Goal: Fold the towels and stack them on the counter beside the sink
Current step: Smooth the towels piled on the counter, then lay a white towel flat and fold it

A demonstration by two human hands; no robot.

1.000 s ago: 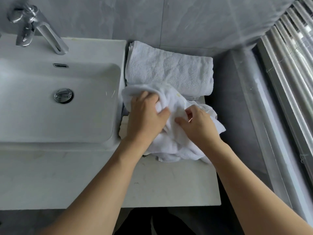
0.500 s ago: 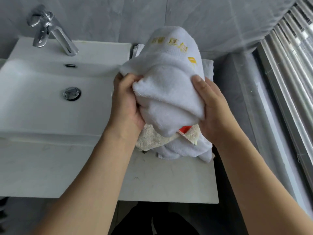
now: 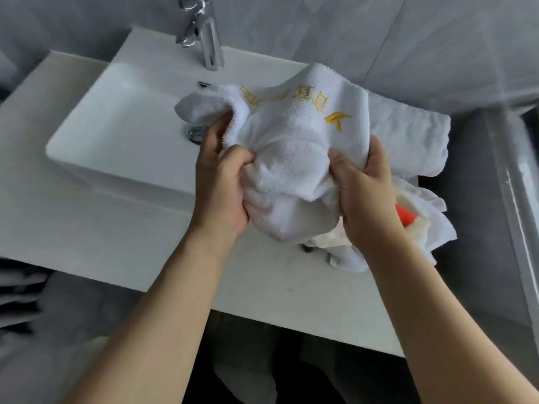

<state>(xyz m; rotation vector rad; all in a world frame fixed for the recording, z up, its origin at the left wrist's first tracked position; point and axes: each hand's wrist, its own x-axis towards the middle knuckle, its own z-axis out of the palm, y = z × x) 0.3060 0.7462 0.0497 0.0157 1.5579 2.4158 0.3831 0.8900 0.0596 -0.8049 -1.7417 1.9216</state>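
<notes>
A white towel with gold embroidery [image 3: 294, 135] is bunched up in the air over the counter [image 3: 277, 290], partly over the sink's right edge. My left hand [image 3: 221, 182] grips its left side and my right hand [image 3: 364, 191] grips its right side. A folded white towel [image 3: 414, 135] lies on the counter at the back right. Below my right hand sits a crumpled heap of more towels [image 3: 431, 228], white and cream, with a red patch showing.
The white rectangular sink [image 3: 116, 135] sits on the left, with a chrome faucet [image 3: 204, 33] at its back. Grey tiled walls rise behind and to the right. The counter's front edge runs below my forearms.
The view has swung right and the sink now sits more central. The lifted towel has dropped lower and spread sideways, its embroidered band now running across the top. Both hands keep their grip.
</notes>
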